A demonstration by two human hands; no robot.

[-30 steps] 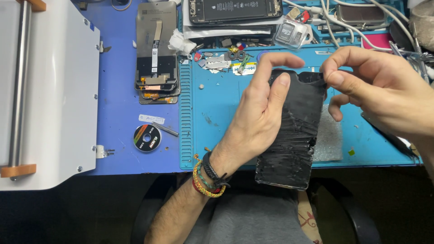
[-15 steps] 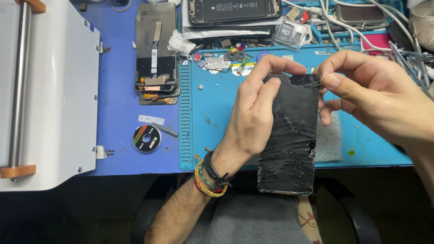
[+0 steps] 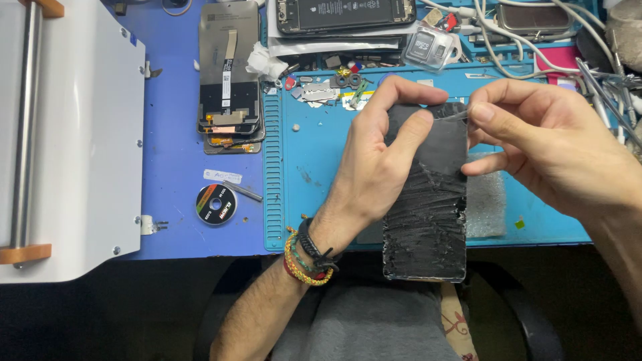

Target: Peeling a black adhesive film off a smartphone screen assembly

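Left hand (image 3: 378, 157) grips black panel (image 3: 428, 220); right hand (image 3: 542, 144) pinches, seemingly, thin film.

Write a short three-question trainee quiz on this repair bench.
1. True or false: the left hand grips the black panel.
2. What does the right hand pinch? A) a clear strip B) a screwdriver C) a cable
3. Which mat holds the round tape roll: the dark blue mat or the teal mat?

Key: 1 true; 2 A; 3 dark blue mat.
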